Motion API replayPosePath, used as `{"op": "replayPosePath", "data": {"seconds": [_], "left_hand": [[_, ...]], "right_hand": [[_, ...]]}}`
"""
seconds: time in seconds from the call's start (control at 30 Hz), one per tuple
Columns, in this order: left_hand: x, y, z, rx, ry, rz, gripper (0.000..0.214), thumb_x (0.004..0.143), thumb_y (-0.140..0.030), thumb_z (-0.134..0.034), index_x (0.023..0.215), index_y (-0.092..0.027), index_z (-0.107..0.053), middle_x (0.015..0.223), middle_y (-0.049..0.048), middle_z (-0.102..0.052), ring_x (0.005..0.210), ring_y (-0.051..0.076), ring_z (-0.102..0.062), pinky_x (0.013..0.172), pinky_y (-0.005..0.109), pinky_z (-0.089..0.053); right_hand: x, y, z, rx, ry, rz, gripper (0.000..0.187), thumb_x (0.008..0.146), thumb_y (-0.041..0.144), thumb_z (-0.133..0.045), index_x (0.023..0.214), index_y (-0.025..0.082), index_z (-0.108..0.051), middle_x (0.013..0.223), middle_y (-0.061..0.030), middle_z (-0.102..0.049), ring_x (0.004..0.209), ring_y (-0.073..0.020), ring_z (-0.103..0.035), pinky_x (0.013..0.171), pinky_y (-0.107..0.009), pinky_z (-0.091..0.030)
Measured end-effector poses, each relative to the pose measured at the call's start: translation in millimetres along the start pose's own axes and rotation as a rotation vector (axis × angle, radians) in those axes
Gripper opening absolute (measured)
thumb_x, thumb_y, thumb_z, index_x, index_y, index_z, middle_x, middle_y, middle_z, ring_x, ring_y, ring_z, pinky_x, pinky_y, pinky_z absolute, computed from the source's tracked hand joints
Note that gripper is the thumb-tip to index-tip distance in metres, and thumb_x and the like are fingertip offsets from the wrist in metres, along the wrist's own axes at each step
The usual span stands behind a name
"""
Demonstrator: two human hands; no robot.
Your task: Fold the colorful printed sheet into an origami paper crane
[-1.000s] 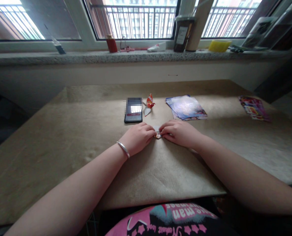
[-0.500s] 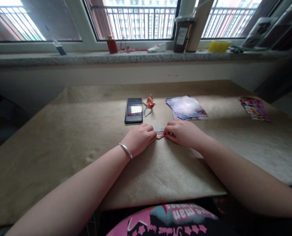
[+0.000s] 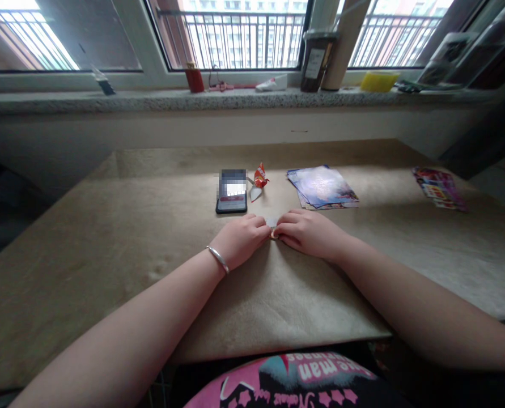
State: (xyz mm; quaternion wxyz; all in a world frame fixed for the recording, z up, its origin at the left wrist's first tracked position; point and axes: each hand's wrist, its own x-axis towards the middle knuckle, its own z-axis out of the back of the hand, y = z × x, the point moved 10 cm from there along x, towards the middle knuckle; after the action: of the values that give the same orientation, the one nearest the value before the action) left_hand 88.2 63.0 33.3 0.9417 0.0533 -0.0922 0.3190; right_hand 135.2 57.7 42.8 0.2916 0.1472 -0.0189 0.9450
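Between my hands on the table lies a small piece of folded paper (image 3: 271, 222), pale on its far flap; most of it is under my fingers. My left hand (image 3: 244, 237), with a silver bangle at the wrist, pinches its left side. The fingertips of my right hand (image 3: 309, 233) press on its right side, almost touching the left ones. Just beyond my left hand lies a phone (image 3: 232, 205) with its screen lit. A red and white folded paper figure (image 3: 260, 178) sits right of the phone.
A stack of bluish-purple printed sheets (image 3: 322, 186) lies beyond my right hand. Colourful printed cards (image 3: 439, 190) are fanned out at the far right. On the windowsill (image 3: 150, 105) stand a red container (image 3: 194, 79), a dark jar (image 3: 315, 62) and a yellow object (image 3: 378, 82).
My right hand has moved slightly left, closer to my left hand. The paper's printed face that showed between the fingers is now mostly covered or folded over. My left hand stays in place.
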Motion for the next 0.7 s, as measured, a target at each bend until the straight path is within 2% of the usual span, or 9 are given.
{"op": "replayPosePath", "data": {"seconds": [0.27,0.47,0.7], "left_hand": [[-0.6,0.2,0.8,-0.007,-0.026,-0.005,0.018,0.089,-0.021,-0.048,0.081,-0.014,-0.063,0.079,0.0045,-0.060,0.075,0.015,-0.053,0.066,0.026,-0.044],[-0.5,1.0,-0.7,0.035,0.009,0.010,0.016,0.088,-0.021,-0.050,0.082,-0.015,-0.063,0.079,0.0038,-0.061,0.075,0.016,-0.054,0.063,0.025,-0.042],[-0.9,1.8,0.8,-0.005,0.012,0.019,0.017,0.089,-0.022,-0.050,0.082,-0.017,-0.065,0.080,0.0038,-0.061,0.076,0.016,-0.054,0.062,0.025,-0.042]], "right_hand": [[0.2,-3.0,-3.8,-0.013,0.006,-0.026,0.023,0.089,0.026,-0.047,0.087,0.016,-0.067,0.084,-0.0089,-0.066,0.078,-0.0173,-0.055,0.070,-0.028,-0.041],[2.0,-1.8,-6.7,-0.064,0.002,-0.051,0.025,0.089,0.027,-0.044,0.086,0.015,-0.066,0.085,-0.0081,-0.065,0.078,-0.0175,-0.054,0.070,-0.028,-0.039],[2.0,-3.4,-8.5,-0.035,-0.015,-0.070,0.019,0.086,0.024,-0.048,0.082,0.017,-0.065,0.084,-0.0064,-0.064,0.076,-0.0164,-0.052,0.068,-0.027,-0.038]]}}
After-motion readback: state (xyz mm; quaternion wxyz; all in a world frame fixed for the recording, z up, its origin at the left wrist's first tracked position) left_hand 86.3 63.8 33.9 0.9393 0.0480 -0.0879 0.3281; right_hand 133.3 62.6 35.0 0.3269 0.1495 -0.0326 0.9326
